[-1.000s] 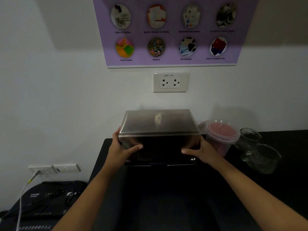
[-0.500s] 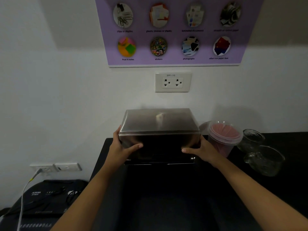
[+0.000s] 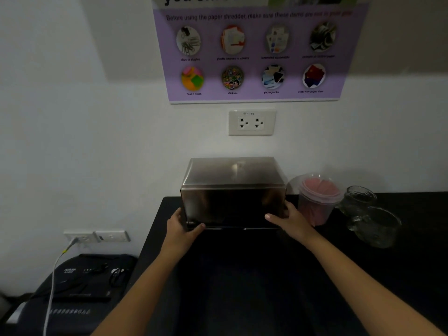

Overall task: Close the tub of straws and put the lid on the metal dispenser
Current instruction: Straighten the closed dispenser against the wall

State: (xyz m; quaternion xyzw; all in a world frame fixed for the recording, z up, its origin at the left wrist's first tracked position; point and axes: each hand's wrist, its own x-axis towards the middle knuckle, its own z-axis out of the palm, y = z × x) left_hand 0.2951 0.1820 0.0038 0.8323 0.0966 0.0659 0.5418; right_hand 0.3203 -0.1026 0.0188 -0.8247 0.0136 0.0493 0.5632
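Note:
A boxy metal dispenser lid (image 3: 232,187) sits low over the dispenser at the back of the black counter (image 3: 242,275), against the wall. My left hand (image 3: 180,226) grips its lower left corner and my right hand (image 3: 288,219) grips its lower right corner. The dispenser body beneath is hidden by the lid. Just to the right stands the clear plastic tub of pink straws (image 3: 317,200) with its clear lid on top.
Two glass jugs (image 3: 371,217) stand right of the tub. A paper shredder (image 3: 72,292) with a plugged white cable sits on the floor at the left. A wall socket (image 3: 251,122) and a purple poster (image 3: 254,52) are above.
The lid has come down lower over the dispenser, and both hands have slid down to its bottom corners. The camera has tilted up a little.

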